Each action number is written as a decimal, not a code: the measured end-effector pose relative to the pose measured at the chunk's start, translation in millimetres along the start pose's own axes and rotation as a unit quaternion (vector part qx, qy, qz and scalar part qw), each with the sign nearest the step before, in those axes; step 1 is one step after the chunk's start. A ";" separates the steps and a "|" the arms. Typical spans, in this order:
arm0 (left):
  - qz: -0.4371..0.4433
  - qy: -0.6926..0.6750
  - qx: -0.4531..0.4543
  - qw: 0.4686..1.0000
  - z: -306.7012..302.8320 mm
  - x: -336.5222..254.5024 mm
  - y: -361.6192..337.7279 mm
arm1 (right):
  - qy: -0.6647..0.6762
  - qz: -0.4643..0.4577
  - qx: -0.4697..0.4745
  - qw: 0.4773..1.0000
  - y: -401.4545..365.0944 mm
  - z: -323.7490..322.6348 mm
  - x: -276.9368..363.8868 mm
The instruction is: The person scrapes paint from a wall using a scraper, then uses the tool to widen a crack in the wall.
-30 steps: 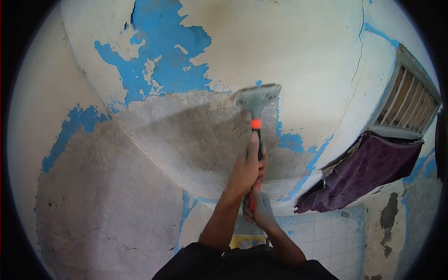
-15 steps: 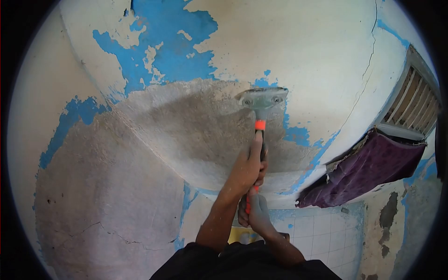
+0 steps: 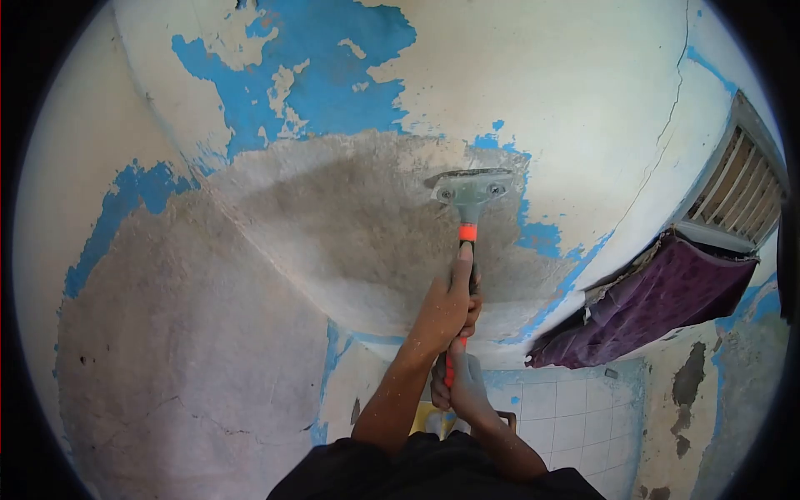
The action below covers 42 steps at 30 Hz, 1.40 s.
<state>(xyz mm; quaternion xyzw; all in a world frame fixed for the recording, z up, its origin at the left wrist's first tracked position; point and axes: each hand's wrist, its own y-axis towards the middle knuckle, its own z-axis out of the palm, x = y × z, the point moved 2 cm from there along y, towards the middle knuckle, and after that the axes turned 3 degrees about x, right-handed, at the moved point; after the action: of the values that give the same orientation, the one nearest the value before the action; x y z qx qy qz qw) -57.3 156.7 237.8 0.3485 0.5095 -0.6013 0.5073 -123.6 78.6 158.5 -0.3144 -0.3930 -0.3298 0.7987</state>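
Observation:
A long-handled scraper [image 3: 472, 195] with a wide grey-green head and an orange and black handle points up at the wall. Its blade lies at the bare grey plaster [image 3: 358, 217], just below the edge of the cream paint and blue patches. My left hand [image 3: 450, 304] is wrapped round the upper handle, thumb stretched along it. Lower down, my right hand [image 3: 465, 387] grips the orange end of the handle.
Blue paint patches [image 3: 333, 79] show through the cream coat. At the right are a louvred vent [image 3: 737, 187] and a hanging purple cloth [image 3: 658, 300]. White tiles [image 3: 575, 417] and something yellow [image 3: 425, 417] are below.
The scraper head has moved slightly down, from the blue paint edge onto the grey plaster. Both hands keep their grip, and the view has shifted a little.

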 end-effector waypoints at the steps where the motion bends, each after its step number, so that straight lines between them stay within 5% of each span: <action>1: 0.012 0.010 0.006 1.000 2.9 -7.7 1.6 | 0.005 -0.010 -0.002 1.000 2.6 0.9 5.8; 18: 0.067 0.057 0.037 0.995 -12.2 8.4 13.2 | -0.062 -0.050 -0.065 0.995 21.0 -2.1 -5.4; 25: 0.159 0.064 0.046 0.984 12.9 -59.6 12.9 | 0.002 -0.103 -0.026 0.994 32.5 5.7 35.6; 36: -0.036 -0.014 0.053 0.998 -52.3 239.0 69.4 | 0.008 0.031 -0.101 0.994 45.6 -122.9 -212.7; 39: -0.048 -0.029 0.036 0.998 -45.4 253.0 78.0 | -0.029 -0.020 -0.109 0.993 56.8 -150.8 -228.4; 42: 0.023 0.025 0.052 0.998 -26.3 201.7 79.4 | -0.025 -0.056 -0.098 0.993 65.2 -148.8 -190.3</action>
<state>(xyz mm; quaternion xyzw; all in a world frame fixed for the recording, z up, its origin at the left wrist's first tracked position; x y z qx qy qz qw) -32.1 133.4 22.1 0.4011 0.4819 -0.6066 0.4888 -100.7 56.7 -89.7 -0.3768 -0.3955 -0.4029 0.7344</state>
